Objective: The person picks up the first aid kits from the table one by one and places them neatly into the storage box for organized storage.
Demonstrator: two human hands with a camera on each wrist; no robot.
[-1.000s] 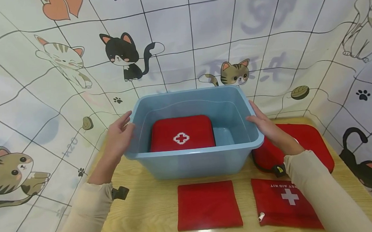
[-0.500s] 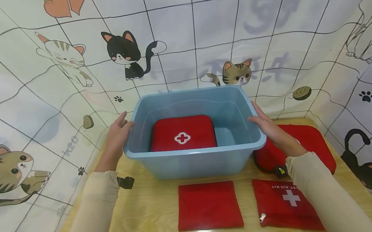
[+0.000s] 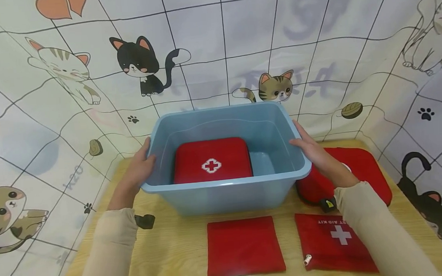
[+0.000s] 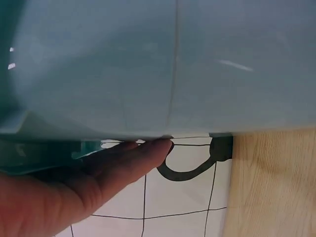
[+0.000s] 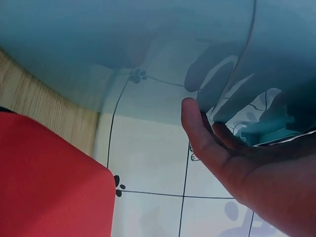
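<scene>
A light blue plastic tub [image 3: 224, 194] stands on the table. Inside it, toward the left, lies a red first aid case [image 3: 192, 163] with a white-edged cross emblem. My left hand [image 3: 136, 170] holds the tub's left end, thumb at the rim and fingers along the outer wall. In the left wrist view those fingers [image 4: 133, 163] reach just under the rim. At the right end my right hand [image 3: 314, 151] grips the rim, its thumb over the edge. Its fingers [image 5: 197, 126] come up against the outside wall in the right wrist view.
A flat red pouch [image 3: 244, 246] lies in front of the tub. To its right is a red first aid kit pouch [image 3: 335, 245] with a white cross. Another red case [image 3: 367, 175] sits right of the tub, behind my right forearm. A cat-patterned curtain [image 3: 200, 50] surrounds the table [image 3: 167, 251].
My left hand has come in from beside the tub to take hold of its left rim. My right hand stays on the right rim. The view shifts slightly.
</scene>
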